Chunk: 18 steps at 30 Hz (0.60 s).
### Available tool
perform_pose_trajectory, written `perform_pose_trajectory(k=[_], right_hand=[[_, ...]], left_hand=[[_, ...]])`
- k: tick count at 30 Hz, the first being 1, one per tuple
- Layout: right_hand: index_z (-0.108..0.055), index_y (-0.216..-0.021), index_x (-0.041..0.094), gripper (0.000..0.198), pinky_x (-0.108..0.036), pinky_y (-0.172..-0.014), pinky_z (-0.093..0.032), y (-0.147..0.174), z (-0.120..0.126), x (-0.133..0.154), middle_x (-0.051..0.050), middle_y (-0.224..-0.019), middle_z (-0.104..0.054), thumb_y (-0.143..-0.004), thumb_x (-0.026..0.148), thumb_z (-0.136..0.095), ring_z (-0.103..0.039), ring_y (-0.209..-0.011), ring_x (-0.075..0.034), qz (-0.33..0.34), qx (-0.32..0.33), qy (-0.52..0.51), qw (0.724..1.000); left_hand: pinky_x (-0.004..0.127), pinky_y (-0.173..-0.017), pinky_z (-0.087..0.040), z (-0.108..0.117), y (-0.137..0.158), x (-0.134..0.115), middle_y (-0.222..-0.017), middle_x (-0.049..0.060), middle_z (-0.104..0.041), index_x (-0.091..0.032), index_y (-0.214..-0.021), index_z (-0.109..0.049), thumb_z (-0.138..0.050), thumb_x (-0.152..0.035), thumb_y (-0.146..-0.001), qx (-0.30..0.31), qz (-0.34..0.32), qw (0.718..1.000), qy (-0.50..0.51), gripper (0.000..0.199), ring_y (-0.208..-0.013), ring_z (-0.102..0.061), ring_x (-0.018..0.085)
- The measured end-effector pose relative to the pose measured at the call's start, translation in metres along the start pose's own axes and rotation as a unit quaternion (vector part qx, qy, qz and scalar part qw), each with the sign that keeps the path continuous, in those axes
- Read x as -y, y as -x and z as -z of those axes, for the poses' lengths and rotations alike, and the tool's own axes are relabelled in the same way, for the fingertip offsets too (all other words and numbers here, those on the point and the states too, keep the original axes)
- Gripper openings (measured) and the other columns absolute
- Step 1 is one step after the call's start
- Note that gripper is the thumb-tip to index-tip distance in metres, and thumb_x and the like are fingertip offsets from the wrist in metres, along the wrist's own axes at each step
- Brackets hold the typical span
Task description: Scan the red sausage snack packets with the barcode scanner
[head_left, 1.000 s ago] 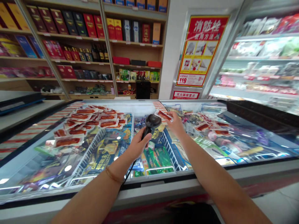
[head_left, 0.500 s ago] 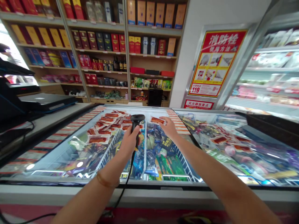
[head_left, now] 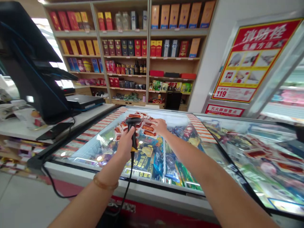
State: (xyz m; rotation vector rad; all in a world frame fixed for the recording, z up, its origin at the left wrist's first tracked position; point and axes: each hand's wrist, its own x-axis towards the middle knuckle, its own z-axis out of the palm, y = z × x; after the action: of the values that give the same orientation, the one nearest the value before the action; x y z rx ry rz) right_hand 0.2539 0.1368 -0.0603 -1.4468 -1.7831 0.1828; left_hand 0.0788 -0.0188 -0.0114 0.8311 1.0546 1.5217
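My left hand (head_left: pixel 125 142) is wrapped round the grip of a black barcode scanner (head_left: pixel 133 126), which stands upright with its cable hanging down. My right hand (head_left: pixel 160 126) has its fingers closed at the edge of a clear packet of reddish-brown sausages (head_left: pixel 149 128), at the right side of a pile. More such sausage packets (head_left: pixel 135 116) lie behind and left of the scanner on the freezer's glass top (head_left: pixel 175 118); the scanner partly hides them. Whether the packet in my right hand touches the glass, I cannot tell.
Under the glass are baskets of colourful frozen packs (head_left: pixel 144 158). A second freezer (head_left: pixel 256 158) with sausage packets stands on the right. A black checkout terminal (head_left: pixel 35 69) and a flat device (head_left: pixel 84 101) stand on the left counter. Shelves with boxes (head_left: pixel 125 47) line the back.
My right hand has moved left with the sausage packet, from apart on the right to the pile beside the scanner. The view has turned left, showing more of the terminal.
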Motion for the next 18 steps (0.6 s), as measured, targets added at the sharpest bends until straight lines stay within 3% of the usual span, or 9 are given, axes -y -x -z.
perform_pose_trajectory(k=[3, 7, 14, 18], right_hand=[[-0.075, -0.104, 0.029, 0.025, -0.045, -0.105, -0.038, 0.011, 0.023, -0.023, -0.003, -0.115, -0.069, -0.080, 0.027, -0.065, -0.053, -0.119, -0.026, 0.002, -0.019, 0.025, 1.000], [-0.075, -0.101, 0.027, 0.023, -0.048, -0.105, -0.038, 0.035, 0.077, -0.080, -0.004, -0.116, -0.069, -0.082, 0.027, -0.063, -0.053, -0.118, -0.026, -0.013, -0.054, 0.084, 0.995], [-0.075, -0.104, 0.022, 0.030, -0.055, -0.101, -0.039, 0.106, 0.213, -0.199, -0.012, -0.117, -0.068, -0.082, 0.016, -0.055, -0.053, -0.119, -0.032, -0.130, -0.109, 0.249, 0.954], [-0.075, -0.108, 0.021, 0.040, -0.058, -0.101, -0.037, 0.143, 0.296, -0.246, -0.016, -0.119, -0.067, -0.074, 0.007, -0.058, -0.051, -0.122, -0.037, -0.183, -0.084, 0.332, 0.922]], left_hand=[[0.019, -0.037, -0.035, -0.023, 0.007, 0.008, -0.063, -0.004, -0.056, -0.019, -0.082, -0.050, -0.074, -0.050, -0.069, 0.033, 0.008, 0.999, 0.004, 0.042, -0.040, -0.048, 0.007], [0.020, -0.037, -0.035, -0.066, 0.017, 0.027, -0.063, -0.005, -0.055, -0.019, -0.081, -0.049, -0.074, -0.053, -0.068, 0.094, 0.025, 0.995, 0.006, 0.044, -0.040, -0.048, 0.007], [0.021, -0.036, -0.033, -0.153, 0.037, 0.078, -0.067, -0.004, -0.057, -0.019, -0.084, -0.050, -0.073, -0.056, -0.068, 0.211, 0.063, 0.975, -0.006, 0.046, -0.039, -0.047, 0.007], [0.022, -0.034, -0.031, -0.181, 0.045, 0.112, -0.068, -0.003, -0.058, -0.019, -0.085, -0.051, -0.071, -0.062, -0.067, 0.252, 0.084, 0.964, -0.009, 0.051, -0.038, -0.047, 0.007]])
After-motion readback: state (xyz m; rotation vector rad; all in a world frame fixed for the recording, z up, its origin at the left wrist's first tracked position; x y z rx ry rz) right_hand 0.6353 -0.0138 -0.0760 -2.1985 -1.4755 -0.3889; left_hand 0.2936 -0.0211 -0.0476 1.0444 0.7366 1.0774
